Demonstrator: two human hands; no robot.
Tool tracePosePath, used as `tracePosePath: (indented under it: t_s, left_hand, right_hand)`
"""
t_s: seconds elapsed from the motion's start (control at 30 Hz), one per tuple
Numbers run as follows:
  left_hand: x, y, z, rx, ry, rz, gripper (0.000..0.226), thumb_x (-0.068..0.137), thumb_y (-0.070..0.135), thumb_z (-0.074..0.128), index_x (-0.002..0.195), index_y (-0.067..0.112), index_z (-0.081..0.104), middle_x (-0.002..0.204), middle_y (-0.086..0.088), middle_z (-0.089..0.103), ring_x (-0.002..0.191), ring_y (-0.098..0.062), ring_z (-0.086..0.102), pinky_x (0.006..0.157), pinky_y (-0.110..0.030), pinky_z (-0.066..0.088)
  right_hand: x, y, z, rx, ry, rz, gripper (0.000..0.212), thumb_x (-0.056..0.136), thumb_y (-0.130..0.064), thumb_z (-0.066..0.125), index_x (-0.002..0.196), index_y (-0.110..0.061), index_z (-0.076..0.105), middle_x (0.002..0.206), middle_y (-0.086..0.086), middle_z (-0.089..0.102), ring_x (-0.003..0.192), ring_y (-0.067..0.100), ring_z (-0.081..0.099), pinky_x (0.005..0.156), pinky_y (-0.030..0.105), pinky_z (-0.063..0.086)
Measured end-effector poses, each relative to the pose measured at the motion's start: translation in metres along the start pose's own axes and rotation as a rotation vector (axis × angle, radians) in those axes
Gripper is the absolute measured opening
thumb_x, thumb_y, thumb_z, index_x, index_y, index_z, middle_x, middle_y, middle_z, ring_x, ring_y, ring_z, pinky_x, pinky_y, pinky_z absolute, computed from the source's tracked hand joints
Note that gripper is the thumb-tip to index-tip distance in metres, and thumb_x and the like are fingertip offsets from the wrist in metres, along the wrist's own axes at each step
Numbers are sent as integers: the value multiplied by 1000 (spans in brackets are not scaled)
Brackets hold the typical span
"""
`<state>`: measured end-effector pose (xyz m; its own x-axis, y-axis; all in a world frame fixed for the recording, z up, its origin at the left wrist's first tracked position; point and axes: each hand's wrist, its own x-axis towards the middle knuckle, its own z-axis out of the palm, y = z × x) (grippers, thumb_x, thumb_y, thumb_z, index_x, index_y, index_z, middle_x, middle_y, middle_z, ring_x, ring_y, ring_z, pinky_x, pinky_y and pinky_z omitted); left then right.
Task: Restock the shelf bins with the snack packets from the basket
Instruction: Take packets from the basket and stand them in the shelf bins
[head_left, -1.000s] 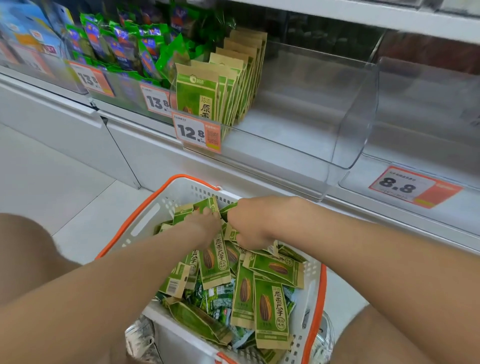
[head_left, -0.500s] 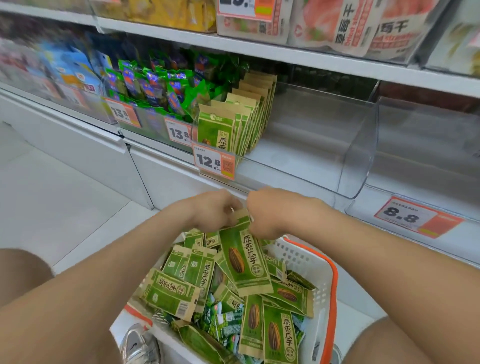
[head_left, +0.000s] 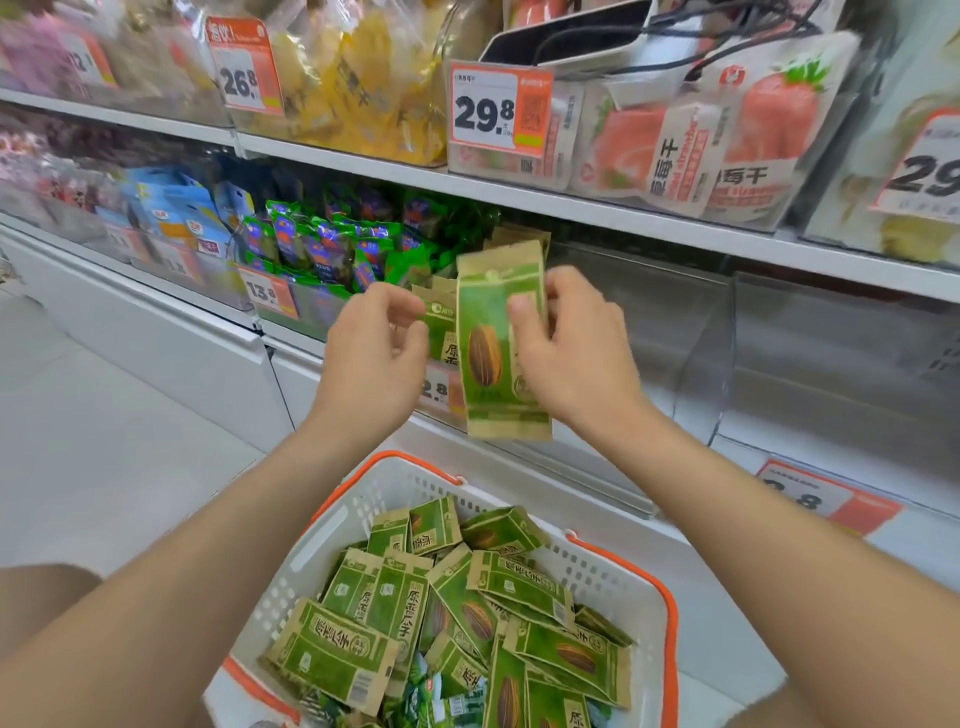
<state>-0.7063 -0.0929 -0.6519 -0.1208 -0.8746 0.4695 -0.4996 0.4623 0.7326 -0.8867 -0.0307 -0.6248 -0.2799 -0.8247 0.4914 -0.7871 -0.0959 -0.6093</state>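
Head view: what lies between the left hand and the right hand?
In the head view, an upright green-and-tan seed packet, gripped by the right hand. Farther back, a shelved packet of the same kind shows next to the left hand.

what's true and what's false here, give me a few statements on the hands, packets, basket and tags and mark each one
1. The right hand holds a green packet upright in front of the shelf. True.
2. The basket has nothing in it. False: many loose packets lie in it.
3. The basket's handles are blue. False: they are orange.
4. A price tag on the upper shelf reads 29.8. True.
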Motion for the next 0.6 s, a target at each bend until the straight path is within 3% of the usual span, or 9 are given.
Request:
tracePosePath:
  t_s: [0.07, 0.13, 0.17, 0.27, 0.37, 0.43, 0.47, 0.53, 0.6]
  left_hand:
    - [6, 2, 2, 120, -28, 75, 31, 93, 5, 62, 120, 20, 60, 117, 2, 52, 96, -16, 56, 87, -29, 44]
    - [13, 4, 3, 175, -67, 77, 44, 88, -4, 61, 125, 20, 55, 125, -1, 46, 106, -19, 54, 95, -33, 45]
    - [16, 5, 3, 193, -73, 72, 50, 86, -9, 60, 127, 19, 53, 128, -3, 45, 110, -21, 53, 97, -35, 46]
    - [27, 5, 4, 207, -84, -5, 62, 81, -16, 59, 133, 16, 50, 134, -7, 45, 114, -25, 53, 97, -37, 47]
    - [35, -4, 7, 253, -147, -31, 60, 84, -12, 59, 136, 16, 51, 135, -10, 46, 118, -30, 52, 98, -39, 45]
    - [42, -11, 9, 307, -176, 22, 47, 88, -7, 58, 129, 17, 57, 128, -9, 47, 114, -34, 53, 94, -42, 47]
    - [45, -14, 9, 324, -186, 44, 46, 90, -6, 57, 129, 17, 60, 127, -8, 47, 112, -34, 55, 94, -45, 48]
    - [52, -16, 8, 336, -200, 77, 55, 90, -7, 56, 139, 19, 58, 128, -7, 47, 108, -34, 58, 94, -50, 51]
    - [58, -16, 8, 364, -201, 122, 63, 90, -8, 56, 146, 23, 54, 126, -5, 47, 104, -33, 60, 90, -52, 54]
  right_hand:
    - [7, 1, -4, 137, 185, -134, 18, 106, -34, 54, 110, -17, 56, 91, -9, 70, 80, 16, 63, 69, 35, 46]
    - [12, 3, -4, 235, 241, -181, 18, 106, -27, 58, 112, -10, 54, 93, -12, 71, 76, 8, 63, 66, 26, 45]
    - [14, 5, -1, 253, 236, -179, 19, 105, -26, 59, 111, -9, 53, 93, -11, 71, 76, 9, 64, 67, 28, 47]
    - [17, 9, 15, 246, 167, -186, 22, 104, -26, 62, 108, -7, 50, 91, -6, 71, 75, 14, 64, 67, 35, 50]
    - [19, 11, 34, 144, 39, -211, 22, 102, -25, 65, 105, -12, 48, 82, -9, 66, 69, 4, 59, 61, 17, 45]
    - [20, 13, 46, 23, -73, -209, 21, 100, -29, 66, 113, -19, 53, 84, -7, 67, 75, 7, 60, 68, 27, 52]
    - [22, 14, 49, -33, -113, -187, 24, 100, -32, 65, 120, -22, 56, 88, -3, 69, 83, 18, 61, 71, 36, 53]
    - [28, 16, 51, -93, -157, -99, 27, 100, -32, 66, 125, -23, 61, 90, -1, 67, 94, 26, 54, 74, 36, 44]
    - [34, 20, 53, -124, -219, -43, 24, 99, -31, 68, 121, -20, 66, 84, -6, 62, 90, 23, 49, 74, 32, 37]
